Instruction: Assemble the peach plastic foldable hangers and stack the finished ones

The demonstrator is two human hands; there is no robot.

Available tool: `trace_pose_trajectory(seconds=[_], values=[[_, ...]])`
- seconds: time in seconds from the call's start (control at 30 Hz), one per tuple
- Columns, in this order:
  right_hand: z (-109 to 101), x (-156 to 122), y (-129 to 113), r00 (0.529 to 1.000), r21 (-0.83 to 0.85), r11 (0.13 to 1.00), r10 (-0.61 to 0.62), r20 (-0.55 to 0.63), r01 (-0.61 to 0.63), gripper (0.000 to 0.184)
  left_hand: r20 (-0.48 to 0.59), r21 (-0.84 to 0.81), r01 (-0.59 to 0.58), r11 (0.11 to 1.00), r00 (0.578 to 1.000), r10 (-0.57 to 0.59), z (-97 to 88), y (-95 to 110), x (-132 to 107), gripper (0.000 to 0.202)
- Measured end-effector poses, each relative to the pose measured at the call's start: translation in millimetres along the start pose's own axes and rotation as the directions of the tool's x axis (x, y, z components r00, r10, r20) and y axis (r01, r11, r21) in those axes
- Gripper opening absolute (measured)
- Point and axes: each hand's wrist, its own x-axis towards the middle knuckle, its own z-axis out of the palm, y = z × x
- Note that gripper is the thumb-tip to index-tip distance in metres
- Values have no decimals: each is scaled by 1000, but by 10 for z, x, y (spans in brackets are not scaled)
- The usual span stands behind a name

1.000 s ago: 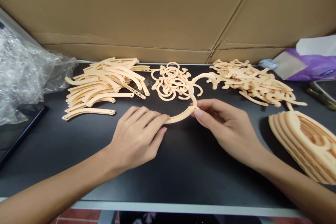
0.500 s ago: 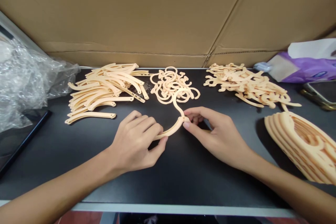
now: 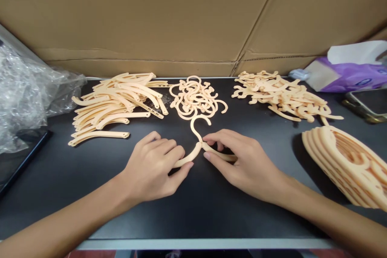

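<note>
A cream plastic clothes hanger [image 3: 196, 129] lies low over the black tabletop, its hook pointing away from me and two curved arms meeting below it. My left hand [image 3: 159, 165] pinches the left arm between thumb and fingers. On the other side, my right hand [image 3: 234, 157] grips the right arm near the joint, thumb and forefinger on either side of it. The outer ends of both arms are partly hidden by my hands. Just behind the hanger is a pile of loose hooks [image 3: 193, 98].
Curved hanger arms [image 3: 115, 100] are heaped at the back left, smaller curved parts [image 3: 279, 92] at the back right. Stacked hangers [image 3: 341, 165] stand at right, near a phone [image 3: 369, 105] and a purple tissue pack [image 3: 347, 72]. Clear plastic wrap [image 3: 27, 92] covers the left; cardboard [image 3: 151, 16] stands behind.
The hanger has come down and toward me, its hook now clear of the hook pile. Its right arm now shows, spread out to the right under my right hand.
</note>
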Motion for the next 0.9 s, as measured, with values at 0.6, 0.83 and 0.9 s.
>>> trace_pose_trajectory(seconds=[0.6,0.83,0.9], values=[[-37,-2,55,988,-173,972,-156,17,157,15,-19,13,-7,1000,1000,8,-15,-37,-4,21],[-46,-8,55,983,-180,967,-182,11,181,19,8,6,12,1000,1000,-12,-5,-36,-12,18],[-54,1,60,985,-198,965,-174,18,174,20,3,25,5,1000,1000,-5,-7,-37,-6,19]])
